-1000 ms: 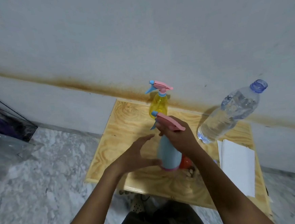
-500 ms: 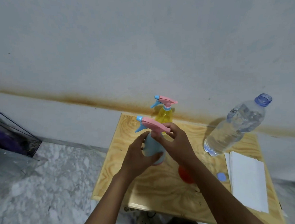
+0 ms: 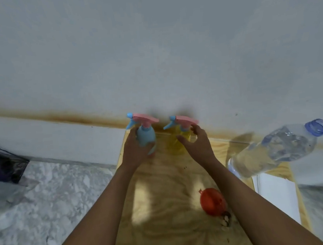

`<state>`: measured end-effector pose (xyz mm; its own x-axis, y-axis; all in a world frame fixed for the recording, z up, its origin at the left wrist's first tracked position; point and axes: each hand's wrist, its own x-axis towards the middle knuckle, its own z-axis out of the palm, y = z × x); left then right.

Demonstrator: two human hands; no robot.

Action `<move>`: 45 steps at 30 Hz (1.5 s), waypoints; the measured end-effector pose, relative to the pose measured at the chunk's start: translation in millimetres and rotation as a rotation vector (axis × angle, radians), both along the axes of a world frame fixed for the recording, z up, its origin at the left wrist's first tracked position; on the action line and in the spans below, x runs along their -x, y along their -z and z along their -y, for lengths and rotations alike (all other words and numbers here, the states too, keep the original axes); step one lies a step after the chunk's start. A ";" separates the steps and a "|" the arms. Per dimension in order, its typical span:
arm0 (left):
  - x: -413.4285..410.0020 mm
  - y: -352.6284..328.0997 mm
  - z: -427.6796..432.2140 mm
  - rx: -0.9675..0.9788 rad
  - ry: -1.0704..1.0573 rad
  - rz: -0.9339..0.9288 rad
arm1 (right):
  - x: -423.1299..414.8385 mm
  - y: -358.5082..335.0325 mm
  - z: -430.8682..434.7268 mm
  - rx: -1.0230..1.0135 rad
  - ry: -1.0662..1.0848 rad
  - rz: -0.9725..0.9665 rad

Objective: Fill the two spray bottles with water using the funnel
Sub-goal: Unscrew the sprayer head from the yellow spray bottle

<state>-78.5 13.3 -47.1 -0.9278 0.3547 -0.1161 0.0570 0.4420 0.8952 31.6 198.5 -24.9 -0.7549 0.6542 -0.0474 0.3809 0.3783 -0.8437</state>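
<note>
Holding the blue spray bottle point(image 3: 146, 138) upright, the left hand point(image 3: 135, 151) wraps its body from the left side, grip clenched around it, at the far left corner of the wooden surface point(image 3: 162, 190). Whether the bottle's base touches the surface cannot be told; the hand hides it. Pink trigger head with blue nozzle is screwed on, nozzle pointing left.

Yellow spray bottle point(image 3: 176, 143) stands just right of the blue one, at the far edge of the surface against the wall point(image 3: 150, 45). Same pink head and blue nozzle, also fitted, pointing left. The frame is motion-blurred here, so its lower body is indistinct.

Right hand point(image 3: 196, 144) sits at the right side of the yellow bottle, fingers spread and curved, thumb toward the bottle's front. Grip is released; contact with the bottle cannot be confirmed.

Orange funnel point(image 3: 213, 201) lies on the surface near the yellow bottle's near-right, beside the right forearm, well apart from both spray bottles. Neither hand touches it.

Clear water bottle point(image 3: 278, 148) stands on the surface far right of the yellow bottle, cap off, blue neck ring visible, mostly full. It appears tilted by the wide lens.

White sheet point(image 3: 277, 200) lies at the right edge of the surface, nearer than the water bottle.
</note>
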 end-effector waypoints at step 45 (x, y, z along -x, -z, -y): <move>-160.3 -98.7 2.4 -0.223 0.264 -0.235 | -108.6 -128.2 78.3 0.078 0.116 -0.530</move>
<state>81.8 10.9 51.6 -0.7939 0.5762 0.1944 0.3563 0.1817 0.9165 140.3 120.1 103.3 -0.6120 0.7440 0.2682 -0.0684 0.2880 -0.9552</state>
